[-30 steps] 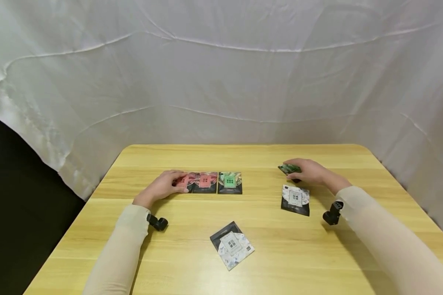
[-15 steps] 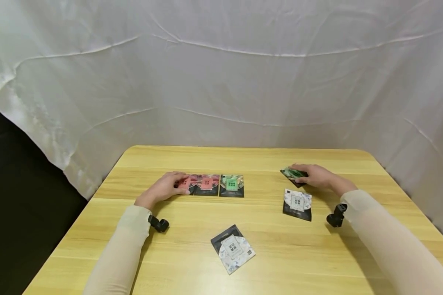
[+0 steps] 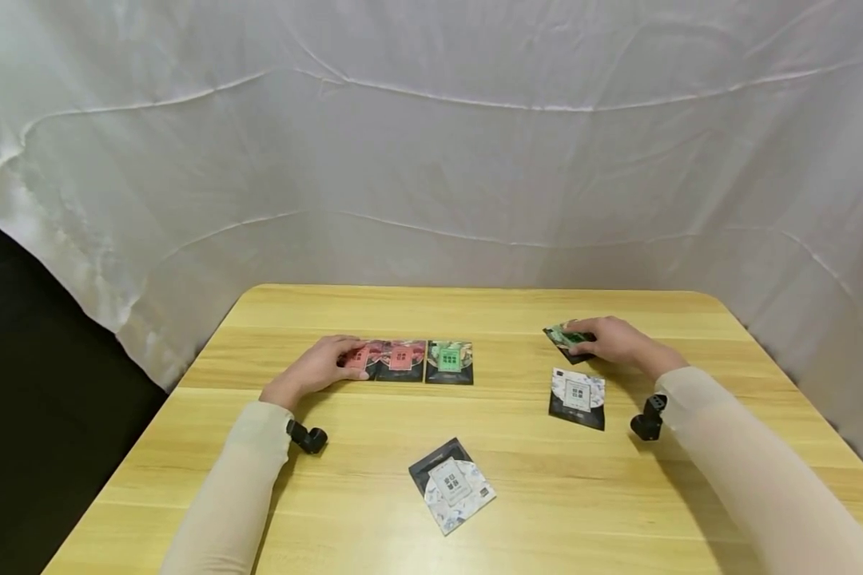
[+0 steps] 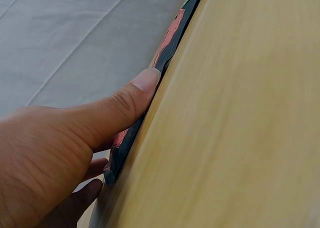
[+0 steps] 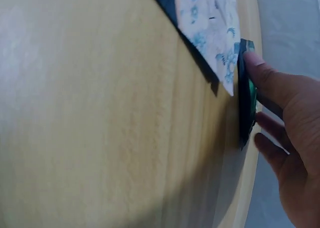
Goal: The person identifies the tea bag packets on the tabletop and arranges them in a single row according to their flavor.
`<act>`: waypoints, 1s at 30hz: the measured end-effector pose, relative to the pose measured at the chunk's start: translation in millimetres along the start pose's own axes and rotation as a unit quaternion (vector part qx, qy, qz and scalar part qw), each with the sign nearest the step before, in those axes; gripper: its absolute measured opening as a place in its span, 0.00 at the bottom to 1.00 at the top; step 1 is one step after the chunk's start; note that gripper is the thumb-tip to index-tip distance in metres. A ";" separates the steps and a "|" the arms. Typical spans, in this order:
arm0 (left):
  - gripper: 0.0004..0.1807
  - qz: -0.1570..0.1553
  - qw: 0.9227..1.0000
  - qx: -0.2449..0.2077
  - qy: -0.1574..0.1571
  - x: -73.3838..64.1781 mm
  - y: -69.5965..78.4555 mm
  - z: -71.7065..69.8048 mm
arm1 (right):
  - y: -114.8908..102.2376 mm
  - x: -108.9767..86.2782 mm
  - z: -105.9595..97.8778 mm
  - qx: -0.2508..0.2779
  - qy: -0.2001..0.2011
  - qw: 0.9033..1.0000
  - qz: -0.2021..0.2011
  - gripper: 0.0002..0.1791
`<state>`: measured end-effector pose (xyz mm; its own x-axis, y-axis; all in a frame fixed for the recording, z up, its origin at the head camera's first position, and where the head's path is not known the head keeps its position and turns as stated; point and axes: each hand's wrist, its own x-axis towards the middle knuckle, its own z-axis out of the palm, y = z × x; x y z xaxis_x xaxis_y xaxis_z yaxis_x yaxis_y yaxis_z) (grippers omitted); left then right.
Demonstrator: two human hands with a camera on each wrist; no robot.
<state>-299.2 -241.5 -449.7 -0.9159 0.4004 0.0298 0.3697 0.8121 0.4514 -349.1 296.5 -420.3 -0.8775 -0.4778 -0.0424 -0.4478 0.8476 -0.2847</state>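
Observation:
A row of flat square sachets lies at the table's left: a red sachet (image 3: 359, 362) partly under my left hand (image 3: 318, 365), a second red sachet (image 3: 401, 361) and a green sachet (image 3: 449, 362). My left thumb sits along the near edge of the outer red one, fingers curled at its far side, also seen in the left wrist view (image 4: 120, 140). Toward the right, my right hand (image 3: 614, 343) grips another green sachet (image 3: 562, 342) between thumb and fingers, low at the tabletop. In the right wrist view that sachet (image 5: 246, 98) stands edge-on, its face mostly hidden.
A white-and-black sachet (image 3: 578, 398) lies just nearer than my right hand. Another white-and-black sachet (image 3: 451, 485) lies askew at the front middle of the wooden table (image 3: 316, 511). A pale curtain (image 3: 431, 176) hangs behind the table's far edge.
The green sachet in my right hand has come down from a tilted pose to lie flatter at the tabletop. My left hand stays on the red sachet. The head view shifted slightly.

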 end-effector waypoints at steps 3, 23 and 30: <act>0.42 0.002 1.000 -0.002 -0.001 -0.4 0.9 0.1 | 0.0 -0.7 0.7 -0.009 0.006 1.000 0.002 0.31; 0.42 0.000 1.000 -0.002 -0.001 -0.7 1.7 0.1 | -10.2 0.5 2.2 0.017 -0.021 1.000 -0.007 0.34; 0.41 0.004 1.000 -0.004 -0.001 3.2 3.5 -1.4 | -11.7 1.1 6.2 0.013 -0.005 1.000 0.009 0.35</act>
<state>-301.1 -238.0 -446.7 -0.9123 0.4083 0.0310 0.3762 0.8058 0.4574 -343.8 284.6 -422.9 -0.8837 -0.4645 -0.0576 -0.4268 0.8501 -0.3085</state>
